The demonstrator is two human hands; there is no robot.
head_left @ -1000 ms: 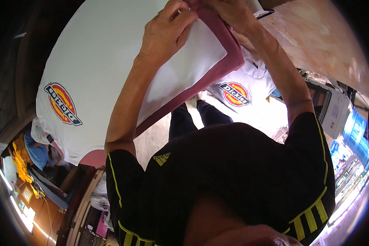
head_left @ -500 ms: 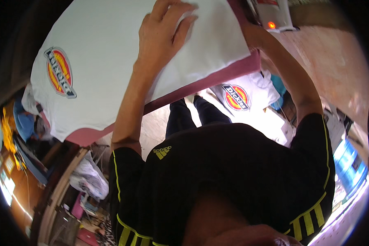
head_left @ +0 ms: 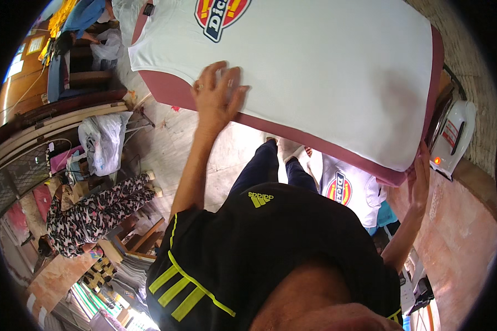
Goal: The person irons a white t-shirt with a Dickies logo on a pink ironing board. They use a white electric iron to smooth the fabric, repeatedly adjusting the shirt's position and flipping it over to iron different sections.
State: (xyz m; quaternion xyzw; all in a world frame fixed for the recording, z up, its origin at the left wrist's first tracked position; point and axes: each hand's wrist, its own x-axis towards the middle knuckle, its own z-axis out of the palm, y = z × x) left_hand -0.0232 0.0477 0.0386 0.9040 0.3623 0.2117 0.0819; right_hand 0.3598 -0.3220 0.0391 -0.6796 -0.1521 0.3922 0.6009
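A white T-shirt [head_left: 326,71] with a red and yellow printed emblem lies spread over a dark pink padded board [head_left: 168,88]. My left hand [head_left: 218,96] is open, fingers spread on the shirt's near edge beside the neckline. A ring shows on one finger. At the board's near right corner, my right hand [head_left: 419,174] is open with its fingers stretched up along the corner, close to the shirt's end. Just right of it, past the board's end, an iron [head_left: 455,135] with a lit orange lamp stands on a surface.
Below the board's near right side hangs or lies another white shirt [head_left: 356,201] with a similar emblem. A plastic bag [head_left: 104,143] is at the left. Beyond it are a person in patterned clothing [head_left: 99,218] and a blue garment [head_left: 85,16] at the far left.
The view has swung, so the board sits farther right. My left hand has gone from the shirt's middle to its near edge; my right hand, hidden before, now shows at the corner.
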